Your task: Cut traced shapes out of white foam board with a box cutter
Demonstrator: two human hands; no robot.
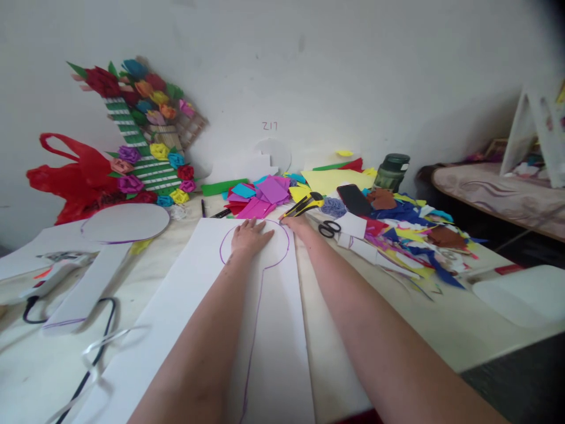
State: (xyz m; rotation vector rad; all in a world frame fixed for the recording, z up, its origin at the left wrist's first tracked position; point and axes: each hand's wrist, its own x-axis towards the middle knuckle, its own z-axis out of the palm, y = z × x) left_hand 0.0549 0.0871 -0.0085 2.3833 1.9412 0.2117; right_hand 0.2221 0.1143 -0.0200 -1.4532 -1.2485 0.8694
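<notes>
My left hand [250,238], spread wide, seemingly steadies the white board [280,318] beneath it; my right hand [294,223] grips the cutter [312,202].

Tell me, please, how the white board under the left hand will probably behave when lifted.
The board looks fairly stiff, as it lies flat with straight edges. It is probably light for its size, being thin. Lifted by one end, it might sag a little, since it is long.
</notes>
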